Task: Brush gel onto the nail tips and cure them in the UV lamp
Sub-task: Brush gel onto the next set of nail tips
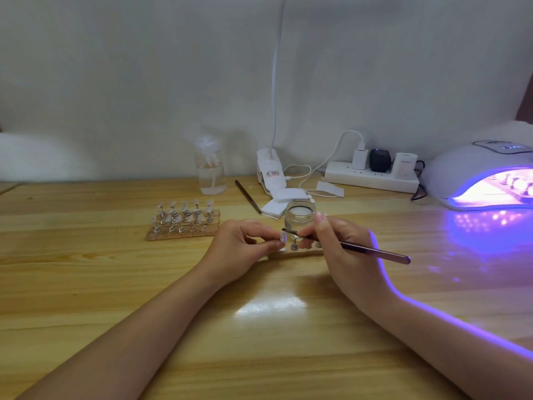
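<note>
Nail tip (283, 237), clear and small, sat pinched between the thumb and curled fingers of the left hand (245, 245), held just above the near end of a wooden stand (294, 253) at the middle of the table (115, 284). Brush (346, 246) bristles touched the tip from the right; the right hand (343, 243) gripped the slim handle with thumb and fingers closed round it, the far end of the handle slanting out to the right. On that stand a couple of metal pegs (294, 245) showed between the two hands, though the hands hid much of it. Just behind stood a small glass jar (300, 217) with its lid off and clear gel inside. Touching distance behind the jar lay a stack of white pads (284, 202), and beside those a second brush (247, 196) lay flat. To the left, apart from the hands, a stepped wooden rack (183, 222) carried rows of more tips on pegs. Further back stood a clear pump bottle (210, 168), a white clip lamp base (269, 171) and a power strip (372, 176) with plugs in it. At the far right the UV lamp (476, 171) glowed violet, with another stand of tips (516, 184) inside, and its light spilled over the wood and the right forearm.
</note>
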Demonstrator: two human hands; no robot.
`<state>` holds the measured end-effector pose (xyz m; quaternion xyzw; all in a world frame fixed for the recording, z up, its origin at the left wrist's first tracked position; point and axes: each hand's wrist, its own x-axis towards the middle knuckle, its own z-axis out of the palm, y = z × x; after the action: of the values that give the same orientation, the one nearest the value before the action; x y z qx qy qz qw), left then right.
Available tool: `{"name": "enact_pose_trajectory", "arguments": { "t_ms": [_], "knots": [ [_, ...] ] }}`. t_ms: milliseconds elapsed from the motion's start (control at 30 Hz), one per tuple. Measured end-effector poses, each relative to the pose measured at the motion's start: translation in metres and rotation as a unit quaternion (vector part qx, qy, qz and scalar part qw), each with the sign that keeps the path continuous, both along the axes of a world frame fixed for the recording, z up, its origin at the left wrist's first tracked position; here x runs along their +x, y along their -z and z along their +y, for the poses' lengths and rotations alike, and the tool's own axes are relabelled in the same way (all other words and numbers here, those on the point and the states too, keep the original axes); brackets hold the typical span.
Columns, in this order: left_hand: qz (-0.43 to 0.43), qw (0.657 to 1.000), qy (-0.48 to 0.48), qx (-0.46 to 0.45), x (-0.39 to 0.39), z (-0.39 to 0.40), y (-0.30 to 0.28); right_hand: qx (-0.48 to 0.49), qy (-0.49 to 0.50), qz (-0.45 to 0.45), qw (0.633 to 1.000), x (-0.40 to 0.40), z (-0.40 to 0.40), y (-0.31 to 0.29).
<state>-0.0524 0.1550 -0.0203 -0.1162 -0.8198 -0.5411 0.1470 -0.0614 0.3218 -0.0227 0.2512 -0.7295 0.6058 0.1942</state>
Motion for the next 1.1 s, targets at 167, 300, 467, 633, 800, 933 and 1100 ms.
{"name": "enact_pose_trajectory", "arguments": {
  "t_ms": [167, 300, 467, 633, 800, 933, 1100],
  "knots": [
    [-0.006, 1.000, -0.003, 0.008, -0.0003, 0.0002, -0.0003, -0.026, -0.016, -0.014, 0.999, 0.0010, 0.0000, 0.0000],
    [-0.006, 1.000, -0.001, 0.007, -0.0005, 0.0002, -0.0004, -0.049, -0.033, -0.033, 0.998, 0.0020, 0.0003, 0.0000],
    [-0.011, 1.000, -0.006, 0.009, 0.0001, 0.0002, -0.0004, -0.059, -0.025, -0.013, 0.998, 0.0028, 0.0000, -0.0017],
    [-0.009, 1.000, -0.001, 0.011, 0.0005, -0.0001, -0.0004, -0.016, -0.008, -0.012, 1.000, -0.0008, -0.0005, -0.0005],
    [-0.017, 1.000, -0.008, 0.018, -0.0007, -0.0005, 0.0006, -0.041, -0.025, -0.025, 0.999, -0.0006, -0.0009, 0.0012],
    [-0.018, 1.000, -0.006, 0.016, -0.0015, -0.0009, 0.0010, -0.062, -0.049, -0.029, 0.996, 0.0009, -0.0008, 0.0006],
    [-0.014, 1.000, -0.012, 0.015, 0.0012, 0.0000, -0.0015, -0.086, -0.055, -0.038, 0.994, 0.0031, 0.0005, -0.0009]
  ]
}}
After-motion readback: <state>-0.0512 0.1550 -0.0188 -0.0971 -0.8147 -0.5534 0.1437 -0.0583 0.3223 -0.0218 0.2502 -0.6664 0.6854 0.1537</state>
